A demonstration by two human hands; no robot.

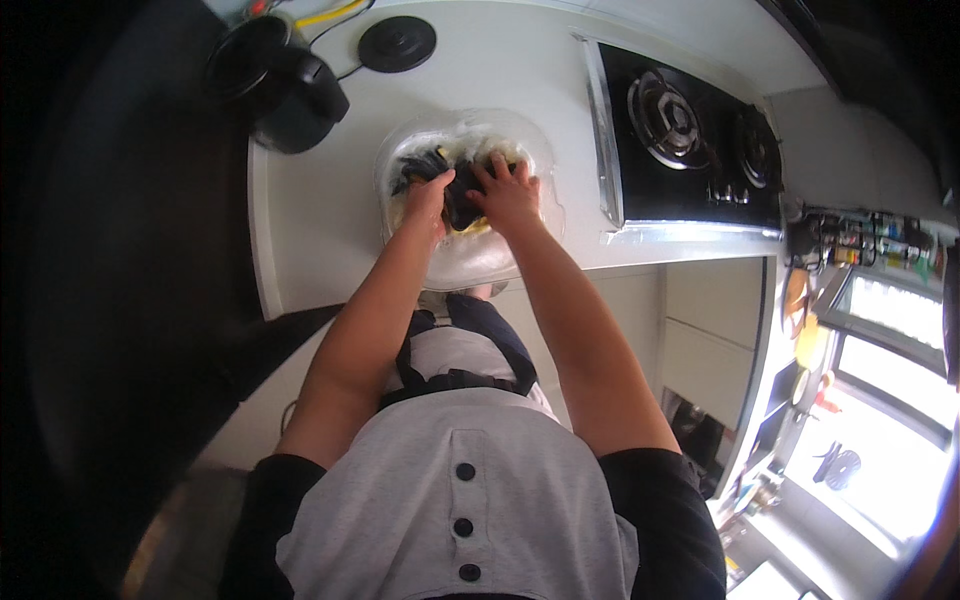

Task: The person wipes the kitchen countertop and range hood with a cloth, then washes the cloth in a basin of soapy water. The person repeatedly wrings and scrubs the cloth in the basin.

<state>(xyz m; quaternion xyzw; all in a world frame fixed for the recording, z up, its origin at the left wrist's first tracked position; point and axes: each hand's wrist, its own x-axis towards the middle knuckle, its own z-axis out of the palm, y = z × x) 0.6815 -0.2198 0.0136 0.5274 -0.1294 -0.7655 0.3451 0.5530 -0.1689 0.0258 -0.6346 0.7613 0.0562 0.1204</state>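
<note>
A clear plastic tub [472, 266] with foamy suds along its far side stands at the counter's front edge. Inside it lies a wet black item with yellow parts [466, 199], probably fabric; its folds make the exact kind unclear. My left hand [427, 201] is curled around the item's left part, thumb on top, its fingers partly hidden. Flat over the right part rests my right hand [511, 193], with fingers spread and fingertips near the suds; whether it grips the item is not plain.
A dark electric kettle or jug [289, 97] stands at the back left, beside a round black base [397, 43] with a cord. To the right is a black glass gas hob [675, 124]. A white counter [517, 67] runs beneath. Farther right are a bottle rack [862, 240] and a window.
</note>
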